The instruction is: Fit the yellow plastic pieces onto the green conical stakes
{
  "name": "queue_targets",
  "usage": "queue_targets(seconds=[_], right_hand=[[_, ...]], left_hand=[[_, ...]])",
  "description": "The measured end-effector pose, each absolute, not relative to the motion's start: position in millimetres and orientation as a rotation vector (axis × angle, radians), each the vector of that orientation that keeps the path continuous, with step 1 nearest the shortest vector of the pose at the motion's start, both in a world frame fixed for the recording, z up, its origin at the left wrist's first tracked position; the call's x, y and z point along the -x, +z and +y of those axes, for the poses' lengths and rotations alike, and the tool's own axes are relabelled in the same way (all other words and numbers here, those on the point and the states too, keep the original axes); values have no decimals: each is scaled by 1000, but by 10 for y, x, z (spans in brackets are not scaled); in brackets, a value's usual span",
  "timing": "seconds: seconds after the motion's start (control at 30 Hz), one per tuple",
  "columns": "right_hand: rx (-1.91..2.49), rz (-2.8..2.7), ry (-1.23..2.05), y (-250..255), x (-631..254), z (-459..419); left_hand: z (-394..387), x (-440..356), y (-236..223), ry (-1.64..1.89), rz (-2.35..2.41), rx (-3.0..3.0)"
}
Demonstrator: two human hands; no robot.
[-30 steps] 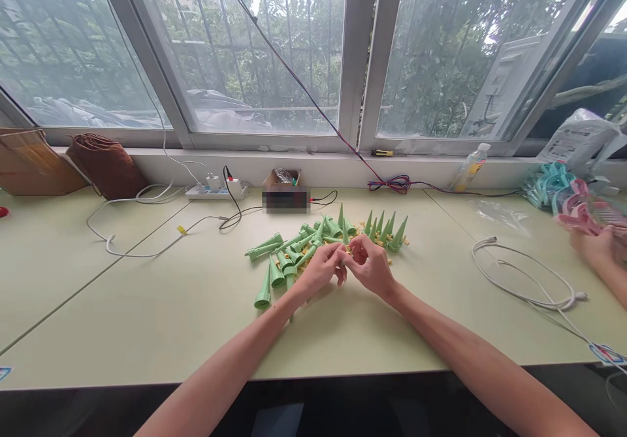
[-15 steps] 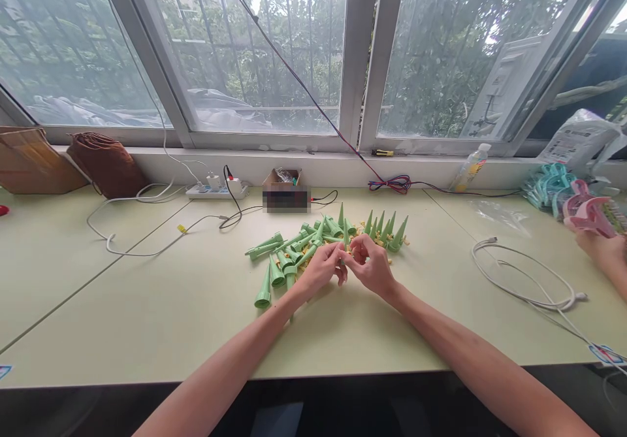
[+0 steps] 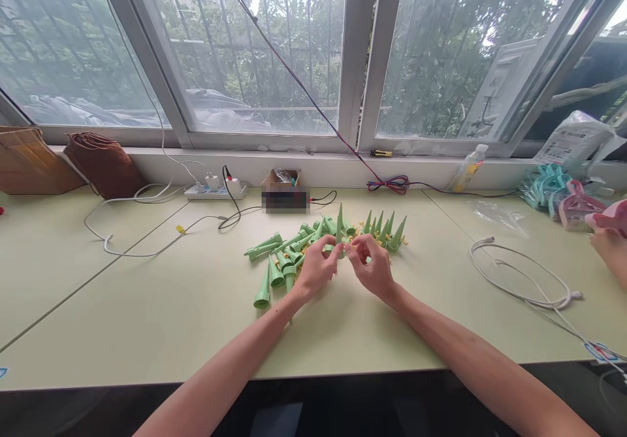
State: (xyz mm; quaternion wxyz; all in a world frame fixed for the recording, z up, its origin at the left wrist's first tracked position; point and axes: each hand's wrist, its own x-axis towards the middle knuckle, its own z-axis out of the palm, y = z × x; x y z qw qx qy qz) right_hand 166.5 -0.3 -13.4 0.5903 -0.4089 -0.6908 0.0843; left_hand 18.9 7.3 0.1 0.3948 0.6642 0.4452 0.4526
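Observation:
My left hand is closed round the base of a green watering spike, a plastic cone that points up. Thumb and fingertips of my right hand are pinched beside that base, at a small yellow piece mostly hidden by the fingers. Under and left of my left hand lies a pile of loose green spikes, some with yellow bits among them. Beyond my right hand several more spikes stand upright, with small yellow valve-like parts around them.
A co-worker's hand holds a pink clip-like thing at the right edge, near turquoise ones. A coiled white cable lies on the right. Behind the pile are a small box, a power strip and a bottle.
My hands have drawn slightly apart, the left one shifting left with the upright spike. The co-worker's hand has moved right with a pink piece, away from the others.

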Motion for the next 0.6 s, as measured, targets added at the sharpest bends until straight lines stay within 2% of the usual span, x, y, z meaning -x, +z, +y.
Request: queue_targets(seconds=[0.17,0.6], right_hand=[[783,-1705,47,-179,-1612,-66],[389,-2232,-135,-321,-1465,-214]], left_hand=[[80,-193,-10,1295,1171,-1883],[184,-191,-120,1325,1186,-1987]])
